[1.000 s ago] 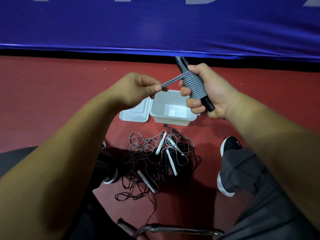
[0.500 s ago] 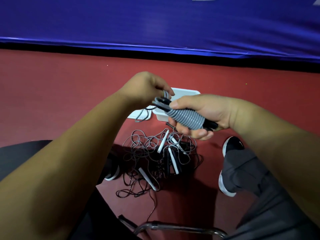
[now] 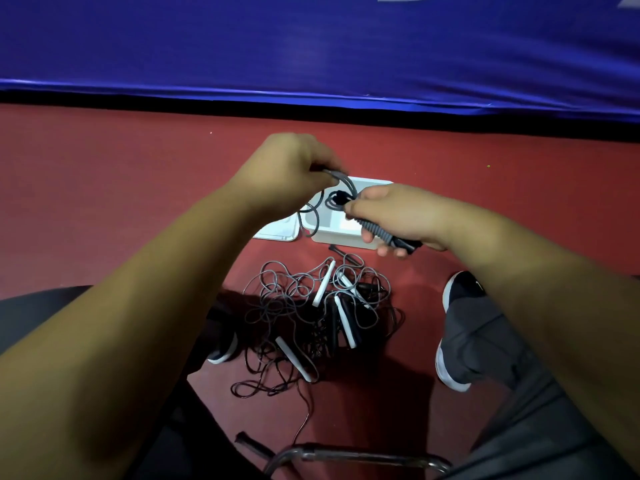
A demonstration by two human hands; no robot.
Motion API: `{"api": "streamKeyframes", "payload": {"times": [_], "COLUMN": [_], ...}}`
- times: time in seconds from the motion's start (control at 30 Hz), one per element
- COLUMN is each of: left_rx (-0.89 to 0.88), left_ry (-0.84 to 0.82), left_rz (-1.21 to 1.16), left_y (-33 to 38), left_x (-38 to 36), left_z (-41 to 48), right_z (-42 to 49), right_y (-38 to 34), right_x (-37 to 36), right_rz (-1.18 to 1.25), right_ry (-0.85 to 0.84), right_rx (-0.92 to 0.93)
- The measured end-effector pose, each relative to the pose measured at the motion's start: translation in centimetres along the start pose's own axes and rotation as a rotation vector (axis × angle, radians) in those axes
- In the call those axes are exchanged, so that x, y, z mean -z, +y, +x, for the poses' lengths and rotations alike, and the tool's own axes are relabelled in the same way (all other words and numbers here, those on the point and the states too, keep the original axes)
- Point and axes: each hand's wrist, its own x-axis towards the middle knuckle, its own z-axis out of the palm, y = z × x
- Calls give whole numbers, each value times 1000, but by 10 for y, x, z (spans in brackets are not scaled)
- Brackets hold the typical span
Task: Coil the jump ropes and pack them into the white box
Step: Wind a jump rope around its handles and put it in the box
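My right hand (image 3: pixel 398 216) grips a black-handled jump rope bundle (image 3: pixel 381 233) with grey rope wound tightly round the handles, held low over the open white box (image 3: pixel 332 233). My left hand (image 3: pixel 287 168) pinches the loose grey end of that rope (image 3: pixel 341 180), which loops down in front of the box. A tangled pile of jump ropes (image 3: pixel 311 313) with white and black handles lies on the red floor between my feet.
The box's white lid (image 3: pixel 280 230) lies flat to its left. A blue padded barrier (image 3: pixel 311 46) runs along the back. My shoes (image 3: pixel 457 289) flank the pile. A metal chair frame (image 3: pixel 346 457) crosses the bottom edge.
Both hands dropped from chest height down to the box. The bundle tilted from upright to nearly level, and the left hand now holds a slack loop of the rope's end.
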Motion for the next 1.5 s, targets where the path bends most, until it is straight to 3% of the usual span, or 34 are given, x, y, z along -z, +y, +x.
{"api": "streamKeyframes", "payload": {"times": [0.07,0.17,0.5,0.57,0.8,0.93,1.07,1.2,1.37,1.5], "left_rx": [-69,-21,313,368,458,439,332,335,206,195], "left_ry": [-114,-233,-297,-286,-125,-70,-109,-188,-154,-204], "left_rz": [190,339,286,163,-775,-953,-893,-829,30,239], "left_y": [-2,-9,-16,-16,-8,-13,-18,-14,-14,-15], "left_x": [0,-8,-26,-26,-19,-17,-18,-14,-13,-18], "left_z": [1,2,0,0,2,6,5,1,6,6], "right_z": [5,9,2,-1,-1,-1,1,2,1,-1], "right_y": [5,9,0,-5,-12,-12,-10,-9,-9,-9], "right_x": [4,7,-6,-5,6,9,12,17,17,17], "right_rz": [19,65,316,365,570,585,597,600,533,452], "right_ry": [102,163,1,41,155,139,132,146,120,116], "right_rx": [-2,7,113,88,-11,-26,-39,-56,-72,-54]}}
